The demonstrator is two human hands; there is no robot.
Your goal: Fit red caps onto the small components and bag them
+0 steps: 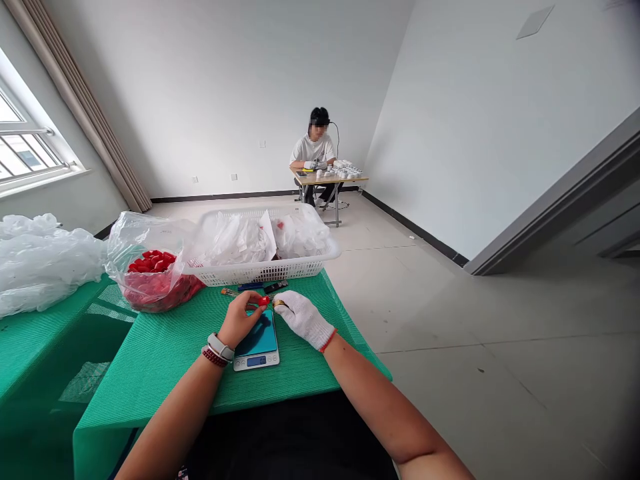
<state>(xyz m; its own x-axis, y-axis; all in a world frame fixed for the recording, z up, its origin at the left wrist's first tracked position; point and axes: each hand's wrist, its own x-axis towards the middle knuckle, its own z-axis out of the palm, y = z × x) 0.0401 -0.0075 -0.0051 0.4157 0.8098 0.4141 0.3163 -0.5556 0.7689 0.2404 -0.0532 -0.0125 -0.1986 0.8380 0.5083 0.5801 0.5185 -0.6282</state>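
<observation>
My left hand is bare, with a grey watch band and dark red beads at the wrist. It pinches a small glossy red plastic piece above a digital scale that has a shiny blue plate and reads about zero. My right hand wears a white knit glove with a red cuff. Its fingers close around a small yellowish tool, pointed at the red piece; its exact kind is too small to make out. Behind the hands lie a black knife-like tool, a blue one and an orange-ended one.
A clear bag of red pieces stands left on the green-covered table. Beyond my hands is a white basket full of clear plastic bags. More plastic bags are heaped far left. Another person sits at a distant table.
</observation>
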